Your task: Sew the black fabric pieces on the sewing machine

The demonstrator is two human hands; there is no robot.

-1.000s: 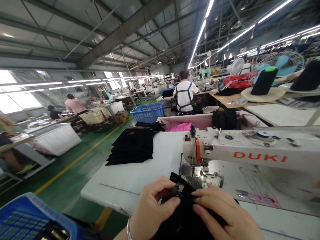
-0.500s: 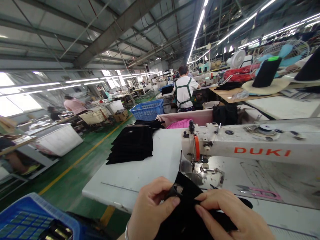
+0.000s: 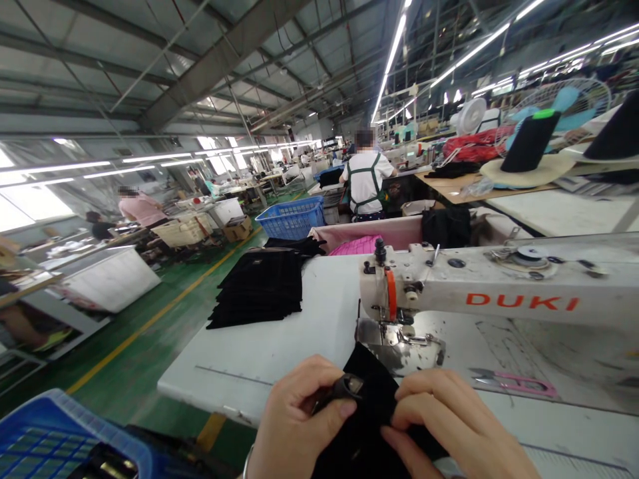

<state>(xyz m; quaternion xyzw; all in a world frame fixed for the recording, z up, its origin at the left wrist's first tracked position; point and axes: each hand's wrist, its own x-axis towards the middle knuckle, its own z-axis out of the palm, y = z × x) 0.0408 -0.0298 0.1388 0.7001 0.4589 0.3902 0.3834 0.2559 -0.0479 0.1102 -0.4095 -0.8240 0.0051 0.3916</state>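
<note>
My left hand (image 3: 294,426) pinches the near edge of a black fabric piece (image 3: 367,399), with a small dark buckle-like part (image 3: 347,386) under the thumb. Beside it, my right hand (image 3: 449,426) is closed on the same fabric. The fabric's far corner lies just in front of the presser foot (image 3: 407,336) of a white DUKI sewing machine (image 3: 499,286). Both hands are at the front edge of the white sewing table (image 3: 279,346).
A stack of black fabric pieces (image 3: 262,286) lies on the table's far left. Pink-handled snips (image 3: 514,382) rest at the right. A blue basket (image 3: 54,442) sits at lower left, another blue basket (image 3: 294,219) beyond. People work at stations along the green aisle (image 3: 150,332).
Both hands have drawn the black fabric slightly toward me and bunched it more tightly. The view has tipped a little; the machine has not moved.
</note>
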